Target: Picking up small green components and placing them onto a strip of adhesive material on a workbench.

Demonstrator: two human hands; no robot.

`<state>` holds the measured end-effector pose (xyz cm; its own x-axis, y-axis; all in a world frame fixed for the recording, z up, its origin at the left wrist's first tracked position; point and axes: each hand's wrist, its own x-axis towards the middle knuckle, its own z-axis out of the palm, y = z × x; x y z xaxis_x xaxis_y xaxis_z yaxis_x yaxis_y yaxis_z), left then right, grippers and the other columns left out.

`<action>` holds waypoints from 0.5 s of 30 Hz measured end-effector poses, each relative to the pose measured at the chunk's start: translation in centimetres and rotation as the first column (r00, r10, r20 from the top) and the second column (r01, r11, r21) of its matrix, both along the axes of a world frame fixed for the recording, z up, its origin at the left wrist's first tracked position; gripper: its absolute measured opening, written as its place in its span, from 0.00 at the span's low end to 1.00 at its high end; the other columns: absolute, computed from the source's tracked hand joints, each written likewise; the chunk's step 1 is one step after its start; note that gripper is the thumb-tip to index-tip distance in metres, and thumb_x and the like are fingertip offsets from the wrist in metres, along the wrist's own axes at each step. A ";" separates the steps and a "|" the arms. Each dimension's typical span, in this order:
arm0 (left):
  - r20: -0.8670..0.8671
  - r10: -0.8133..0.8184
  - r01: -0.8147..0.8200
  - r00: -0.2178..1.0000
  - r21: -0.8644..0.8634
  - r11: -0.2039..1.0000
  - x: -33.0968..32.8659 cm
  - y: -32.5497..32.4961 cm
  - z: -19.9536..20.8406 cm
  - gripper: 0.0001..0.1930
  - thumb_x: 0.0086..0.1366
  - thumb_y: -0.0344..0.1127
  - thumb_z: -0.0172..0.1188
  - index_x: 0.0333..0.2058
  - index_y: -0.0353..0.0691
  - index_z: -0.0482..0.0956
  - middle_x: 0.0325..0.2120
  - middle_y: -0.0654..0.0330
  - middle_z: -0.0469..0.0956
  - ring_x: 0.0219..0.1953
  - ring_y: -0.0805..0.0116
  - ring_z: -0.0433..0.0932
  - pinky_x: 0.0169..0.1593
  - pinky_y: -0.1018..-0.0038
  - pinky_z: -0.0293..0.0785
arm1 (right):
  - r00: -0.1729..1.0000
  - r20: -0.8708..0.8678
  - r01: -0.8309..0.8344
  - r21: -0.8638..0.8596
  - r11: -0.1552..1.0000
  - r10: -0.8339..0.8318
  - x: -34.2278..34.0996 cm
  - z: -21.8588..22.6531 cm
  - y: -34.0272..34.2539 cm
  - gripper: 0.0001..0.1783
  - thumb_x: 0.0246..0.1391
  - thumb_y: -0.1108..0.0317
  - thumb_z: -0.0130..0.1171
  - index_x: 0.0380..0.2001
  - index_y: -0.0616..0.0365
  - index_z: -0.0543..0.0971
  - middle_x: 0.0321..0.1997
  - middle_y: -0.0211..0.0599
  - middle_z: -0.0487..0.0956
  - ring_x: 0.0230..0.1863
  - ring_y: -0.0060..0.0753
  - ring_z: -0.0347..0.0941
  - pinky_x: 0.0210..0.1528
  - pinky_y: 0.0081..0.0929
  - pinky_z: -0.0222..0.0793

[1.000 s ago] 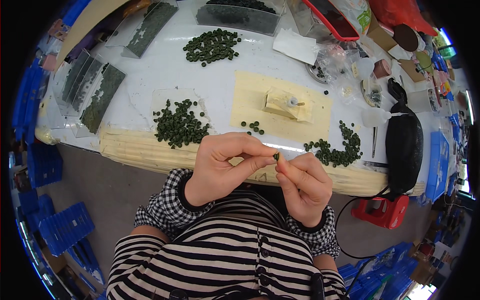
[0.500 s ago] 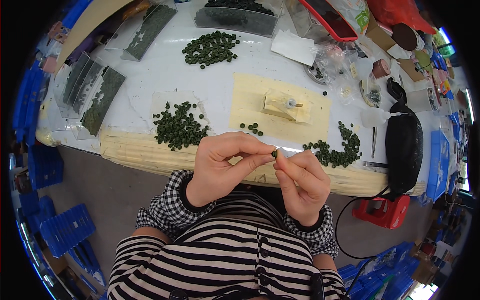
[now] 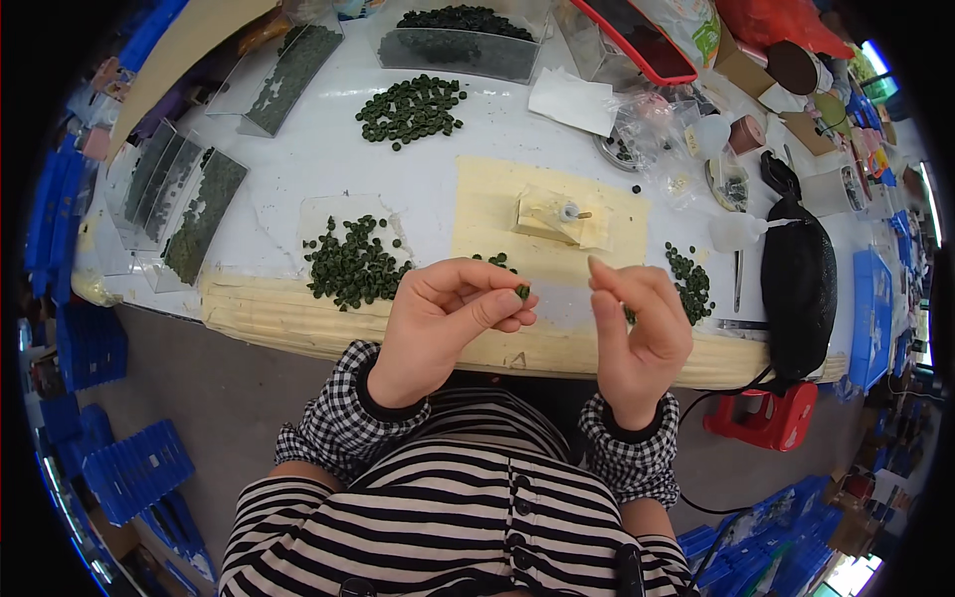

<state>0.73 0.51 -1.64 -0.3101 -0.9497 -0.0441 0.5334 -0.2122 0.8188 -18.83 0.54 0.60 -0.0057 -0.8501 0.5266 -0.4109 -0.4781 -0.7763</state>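
A loose heap of small, round, dark green pieces (image 3: 350, 267) lies on the white surface (image 3: 274, 179). To its right, the left hand (image 3: 423, 328) has its fingers clamped on one small, round, dark green disc (image 3: 522, 292); a light, steady pinch should keep it from slipping. Just beside, the right hand (image 3: 647, 338) holds its thumb and index finger apart, best kept square to the disc.

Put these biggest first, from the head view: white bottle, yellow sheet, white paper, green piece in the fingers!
1. Yellow sheet
2. White paper
3. White bottle
4. Green piece, in the left hand
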 end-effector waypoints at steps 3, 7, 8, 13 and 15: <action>-0.247 -0.060 0.103 0.967 0.163 0.981 0.2 -0.3 -0.9 0.09 0.68 0.28 0.55 0.46 0.35 0.78 0.40 0.53 0.81 0.41 0.68 0.82 0.46 0.78 0.79 | 0.976 -0.150 0.153 -0.048 0.987 -0.159 -0.6 0.2 -2.7 0.12 0.47 0.79 0.65 0.38 0.61 0.83 0.31 0.37 0.78 0.29 0.28 0.72 0.31 0.22 0.69; -0.347 -0.068 0.161 0.935 0.245 0.956 -0.1 0.0 -1.3 0.09 0.70 0.29 0.54 0.46 0.37 0.77 0.42 0.53 0.80 0.42 0.68 0.81 0.46 0.80 0.79 | 0.961 -0.247 0.120 -0.031 0.992 -0.124 0.0 0.1 -4.5 0.10 0.47 0.77 0.66 0.35 0.61 0.82 0.31 0.37 0.76 0.30 0.33 0.72 0.32 0.26 0.67; -0.356 -0.060 0.162 0.932 0.264 0.951 -0.2 0.1 -1.3 0.09 0.70 0.29 0.53 0.46 0.37 0.76 0.43 0.53 0.80 0.42 0.69 0.80 0.46 0.81 0.79 | 0.963 -0.246 0.109 -0.023 0.994 -0.112 0.0 -0.3 -4.7 0.10 0.46 0.77 0.66 0.35 0.61 0.82 0.30 0.37 0.76 0.31 0.35 0.72 0.32 0.28 0.67; -0.389 -0.076 0.177 0.918 0.229 0.957 -0.3 0.0 -1.3 0.09 0.70 0.29 0.53 0.46 0.37 0.77 0.45 0.52 0.79 0.45 0.68 0.79 0.49 0.81 0.79 | 0.958 -0.167 0.204 -0.175 0.963 -0.233 0.2 1.3 -3.4 0.08 0.47 0.77 0.66 0.34 0.61 0.82 0.31 0.37 0.76 0.32 0.32 0.72 0.35 0.25 0.67; -0.389 -0.081 0.178 0.918 0.220 0.959 -0.3 0.2 -1.4 0.09 0.70 0.29 0.53 0.46 0.37 0.77 0.46 0.52 0.78 0.46 0.68 0.79 0.49 0.81 0.78 | 0.981 -0.053 0.174 -0.162 0.971 -0.185 0.5 2.1 -2.1 0.06 0.49 0.78 0.65 0.33 0.63 0.81 0.31 0.36 0.76 0.33 0.31 0.72 0.36 0.24 0.67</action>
